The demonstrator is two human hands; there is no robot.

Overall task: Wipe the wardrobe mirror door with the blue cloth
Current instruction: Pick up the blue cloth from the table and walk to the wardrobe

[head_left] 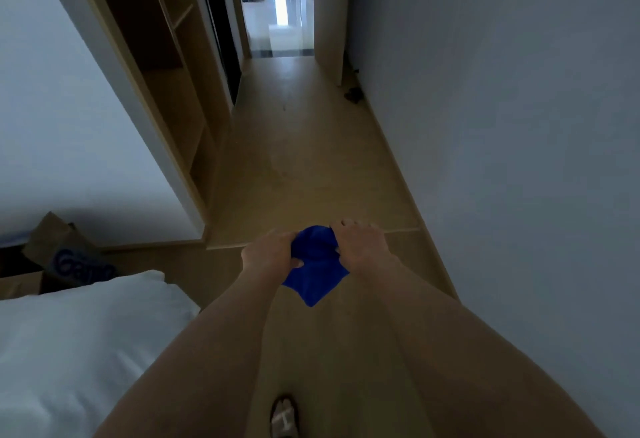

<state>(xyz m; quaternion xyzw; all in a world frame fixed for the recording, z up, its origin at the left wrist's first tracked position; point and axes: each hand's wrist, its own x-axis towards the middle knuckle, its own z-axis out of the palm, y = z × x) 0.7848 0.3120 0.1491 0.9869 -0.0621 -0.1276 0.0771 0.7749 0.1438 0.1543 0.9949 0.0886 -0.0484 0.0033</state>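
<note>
Both hands grip the blue cloth [313, 264] over the floor: left hand [266, 255] pinching its edge; right hand [360, 247] clutching the other (corner dangling).

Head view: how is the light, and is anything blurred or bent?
Head view: the room is dim and bluish; strong glare lies on the hallway floor past the doorway; the wide lens bends the wardrobe edges; the cloth stays clear, held by both hands.

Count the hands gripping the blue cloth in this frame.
2. The left hand grips the blue cloth at its left edge, and the right hand grips its right edge. Both hold it above the floor; the fingertips are partly hidden by fabric.
</note>
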